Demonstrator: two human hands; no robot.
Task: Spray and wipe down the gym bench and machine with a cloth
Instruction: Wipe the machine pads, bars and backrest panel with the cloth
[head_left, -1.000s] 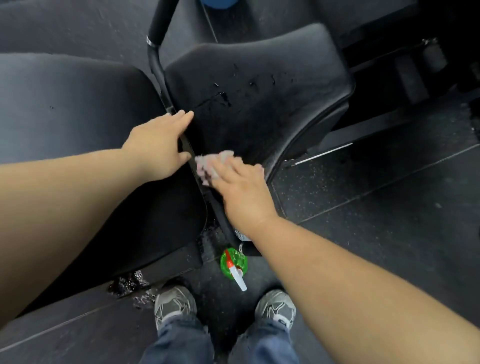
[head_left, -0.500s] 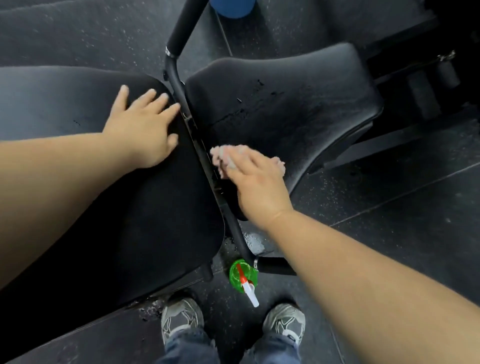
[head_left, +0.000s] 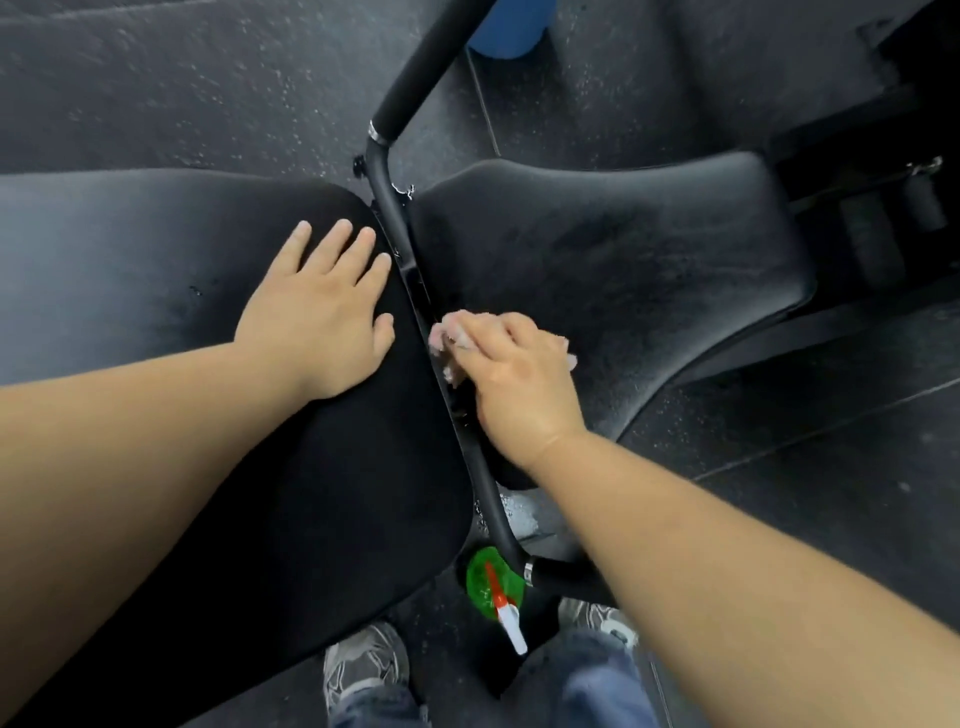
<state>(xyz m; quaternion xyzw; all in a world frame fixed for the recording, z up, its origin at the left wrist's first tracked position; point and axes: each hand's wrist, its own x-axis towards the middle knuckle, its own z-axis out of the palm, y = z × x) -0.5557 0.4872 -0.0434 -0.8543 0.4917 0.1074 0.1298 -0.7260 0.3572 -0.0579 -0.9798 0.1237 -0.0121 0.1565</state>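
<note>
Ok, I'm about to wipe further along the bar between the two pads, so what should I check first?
1. Cloth held under the right hand: ok.
2. Cloth against the frame bar: ok.
3. Left hand flat on the left pad, bracing: ok.
4. Spray bottle clear of the wiping path: ok.
5. Right pad sprayed enough: cannot tell.

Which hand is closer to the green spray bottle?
Right. The right hand holds the cloth just beyond the spray bottle; the left hand lies flat on the left pad, farther away.
</note>
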